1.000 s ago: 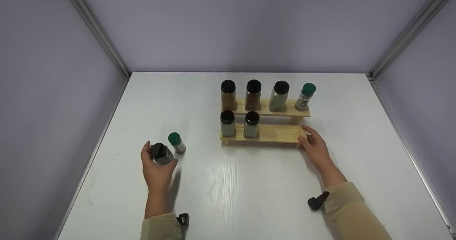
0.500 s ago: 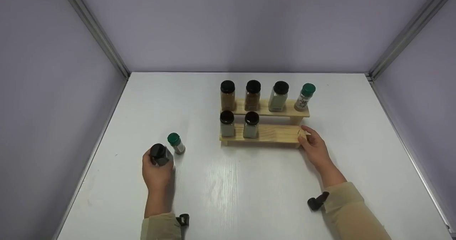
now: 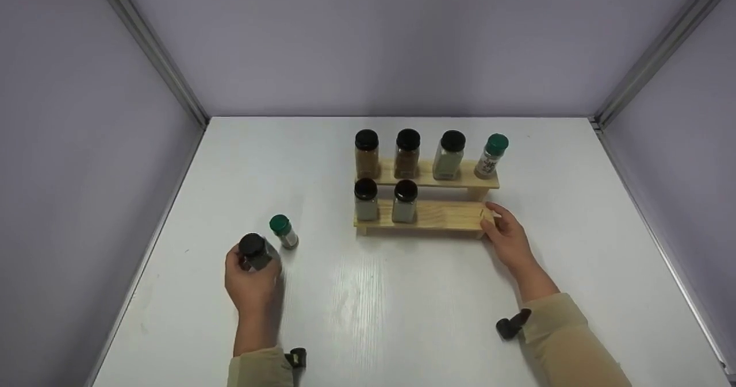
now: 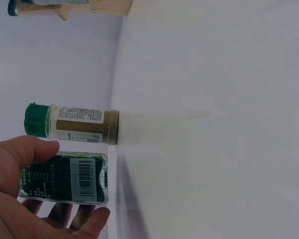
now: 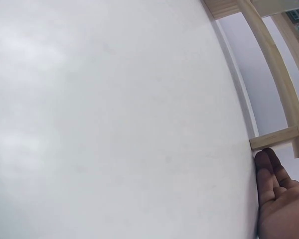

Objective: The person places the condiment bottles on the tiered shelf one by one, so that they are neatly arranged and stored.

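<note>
At the left of the head view, my left hand (image 3: 251, 288) grips a black-capped spice jar (image 3: 253, 252) between thumb and fingers. The left wrist view shows its dark green label with a barcode (image 4: 82, 179). Whether its base touches the table I cannot tell. Just beyond it stands a small green-capped spice bottle (image 3: 284, 232), upright. My right hand (image 3: 509, 240) holds the right end of the lower shelf of a two-tier wooden spice rack (image 3: 448, 214), thumb on top. In the right wrist view its fingers (image 5: 264, 184) lie against the rack's leg (image 5: 276, 138).
Three black-capped jars (image 3: 406, 157) and a green-capped bottle (image 3: 489, 160) stand on the upper shelf. Two more black-capped jars (image 3: 365, 203) stand at the lower shelf's left. The white table (image 3: 356, 301) has pale walls (image 3: 397, 42) behind and at both sides.
My left fingers and thumb have closed in around the black-capped jar, and the jar has shifted slightly toward me. My right hand has stayed on the rack.
</note>
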`<state>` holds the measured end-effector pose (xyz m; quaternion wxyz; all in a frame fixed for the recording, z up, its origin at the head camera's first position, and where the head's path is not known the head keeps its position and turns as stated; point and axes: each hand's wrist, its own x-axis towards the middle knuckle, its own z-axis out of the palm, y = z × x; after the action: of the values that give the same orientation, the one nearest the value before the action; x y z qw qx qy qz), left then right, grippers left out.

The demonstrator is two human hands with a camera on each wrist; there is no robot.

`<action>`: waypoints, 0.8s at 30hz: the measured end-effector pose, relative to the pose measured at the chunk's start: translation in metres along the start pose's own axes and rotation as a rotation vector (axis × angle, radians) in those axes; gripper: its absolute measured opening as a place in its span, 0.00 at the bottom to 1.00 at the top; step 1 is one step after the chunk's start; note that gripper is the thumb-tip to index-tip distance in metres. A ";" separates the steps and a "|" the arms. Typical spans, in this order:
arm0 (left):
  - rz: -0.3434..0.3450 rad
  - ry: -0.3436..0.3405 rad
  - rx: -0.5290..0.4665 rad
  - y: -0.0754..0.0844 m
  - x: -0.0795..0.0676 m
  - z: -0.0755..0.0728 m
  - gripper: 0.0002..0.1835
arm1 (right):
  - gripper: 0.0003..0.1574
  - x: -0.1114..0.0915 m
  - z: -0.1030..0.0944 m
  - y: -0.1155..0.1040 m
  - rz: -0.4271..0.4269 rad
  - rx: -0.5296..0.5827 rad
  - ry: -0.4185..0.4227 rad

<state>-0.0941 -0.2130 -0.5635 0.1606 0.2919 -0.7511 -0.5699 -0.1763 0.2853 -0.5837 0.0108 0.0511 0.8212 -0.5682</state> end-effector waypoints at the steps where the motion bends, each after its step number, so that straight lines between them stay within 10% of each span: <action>1: 0.012 0.006 -0.005 0.002 -0.001 -0.001 0.36 | 0.36 0.000 0.000 0.000 0.004 -0.003 -0.004; 15: 0.235 0.053 -0.018 0.061 -0.024 0.003 0.34 | 0.35 -0.019 -0.002 -0.044 0.058 -0.002 -0.046; 24: 0.434 -0.013 -0.108 0.099 -0.036 0.028 0.33 | 0.35 -0.013 -0.002 -0.034 0.044 -0.007 -0.042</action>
<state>-0.1077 -0.1517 -0.4744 0.2900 0.1110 -0.7656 -0.5633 -0.1664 0.2743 -0.5506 0.0408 0.0569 0.8216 -0.5658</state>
